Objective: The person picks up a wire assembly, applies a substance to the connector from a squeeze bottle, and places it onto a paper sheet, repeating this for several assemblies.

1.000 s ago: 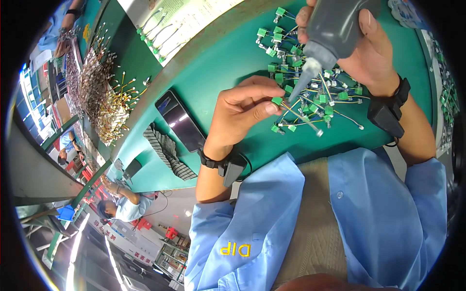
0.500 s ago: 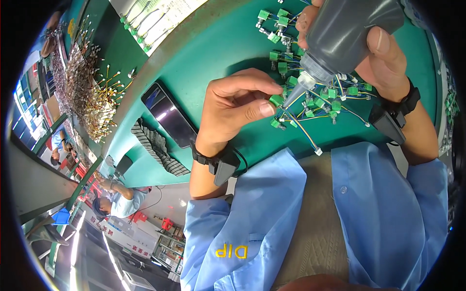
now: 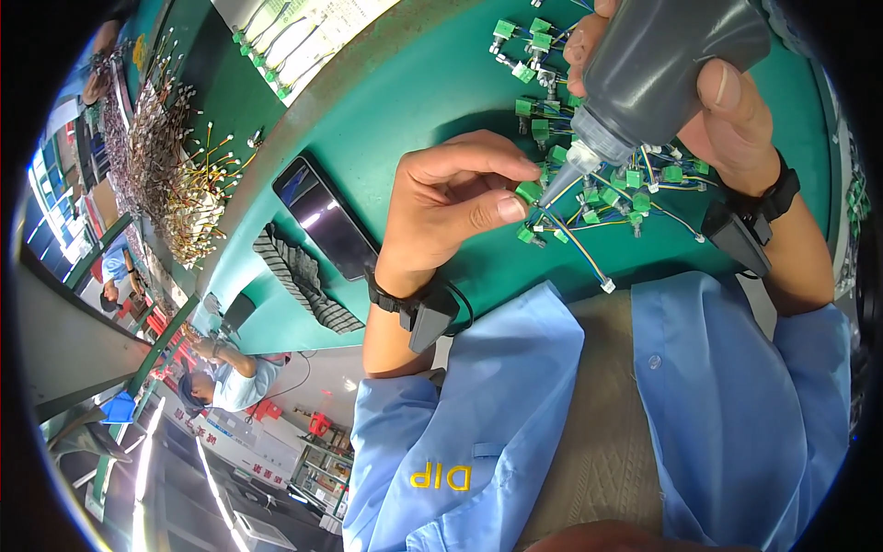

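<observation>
My left hand (image 3: 458,198) pinches a small green wired component (image 3: 528,192) between thumb and fingertips; its thin coloured wires trail toward me and end in a white plug (image 3: 607,285). Wrapped round a dark grey squeeze bottle (image 3: 667,69) is my right hand (image 3: 731,120), with the bottle tilted down to the left. The bottle's pointed nozzle (image 3: 563,184) meets or nearly meets the green component; exact contact is too small to tell. Behind and beneath the nozzle lie several similar green components (image 3: 612,196) with wires, spread over the green table mat (image 3: 405,120).
Left of my left hand lie a black phone (image 3: 326,216) and a striped grey cloth (image 3: 303,281). A sheet of paper (image 3: 317,37) with several wired components is at the far left. Beyond it is a large heap of wires (image 3: 170,175). A co-worker (image 3: 235,377) is at the left.
Both hands keep their hold on the component and the bottle. The whole view shifts very slightly; nothing else has visibly moved.
</observation>
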`<action>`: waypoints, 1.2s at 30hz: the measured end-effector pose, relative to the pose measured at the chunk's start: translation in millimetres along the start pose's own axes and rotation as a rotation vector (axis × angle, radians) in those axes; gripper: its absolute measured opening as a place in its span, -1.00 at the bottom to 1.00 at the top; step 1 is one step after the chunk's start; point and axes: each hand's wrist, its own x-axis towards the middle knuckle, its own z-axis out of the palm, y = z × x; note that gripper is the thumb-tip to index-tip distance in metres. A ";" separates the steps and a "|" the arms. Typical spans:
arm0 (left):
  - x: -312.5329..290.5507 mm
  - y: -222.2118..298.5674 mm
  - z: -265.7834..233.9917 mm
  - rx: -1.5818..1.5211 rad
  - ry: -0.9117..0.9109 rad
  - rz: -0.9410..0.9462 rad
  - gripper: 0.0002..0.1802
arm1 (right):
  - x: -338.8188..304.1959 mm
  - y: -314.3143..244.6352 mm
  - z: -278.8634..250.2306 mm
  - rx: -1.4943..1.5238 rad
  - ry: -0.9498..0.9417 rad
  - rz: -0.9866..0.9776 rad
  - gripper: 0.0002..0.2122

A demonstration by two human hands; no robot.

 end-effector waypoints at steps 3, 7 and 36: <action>-0.7 1.3 0.7 0.000 0.005 -0.006 -0.73 | -3.7 -5.9 -44.6 -0.904 -0.246 -0.232 -0.42; -0.6 -0.1 -0.7 -0.003 -0.004 0.000 -0.73 | -4.7 1.9 -11.9 -0.470 -0.105 -0.126 -0.44; -0.7 -2.3 -0.5 -0.012 -0.009 0.045 -0.72 | -15.1 19.7 -19.9 -0.185 0.074 -0.117 -0.44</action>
